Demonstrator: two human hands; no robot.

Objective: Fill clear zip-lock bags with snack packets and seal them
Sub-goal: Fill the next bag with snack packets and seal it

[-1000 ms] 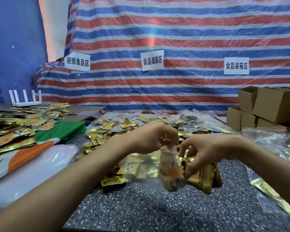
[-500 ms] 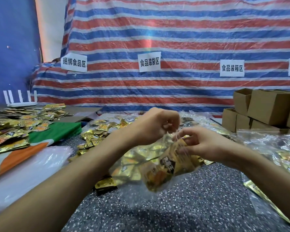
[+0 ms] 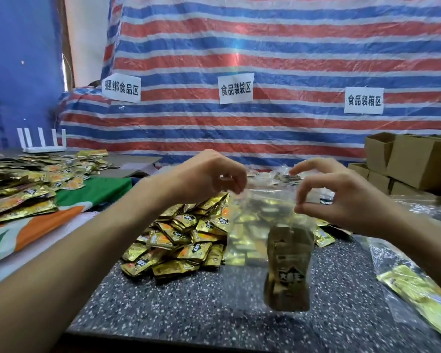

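A clear zip-lock bag [image 3: 255,225] hangs upright above the speckled table [image 3: 189,314], stretched between both hands. My left hand [image 3: 211,174] pinches its top left corner, and my right hand [image 3: 334,197] pinches the top right corner between thumb and forefinger. Gold snack packets [image 3: 287,271] sit bunched at the bag's lower right. A loose pile of gold packets [image 3: 178,240] lies on the table behind and left of the bag.
More gold packets [image 3: 23,189] cover the green and orange cloth at left. Filled clear bags [image 3: 418,296] lie at right, cardboard boxes [image 3: 418,161] behind them. A white router [image 3: 42,145] stands far left. A striped tarp with paper signs hangs behind.
The bag rose from near the table and now hangs straight. My hands moved apart along its top edge, and the packets slid to the bottom.
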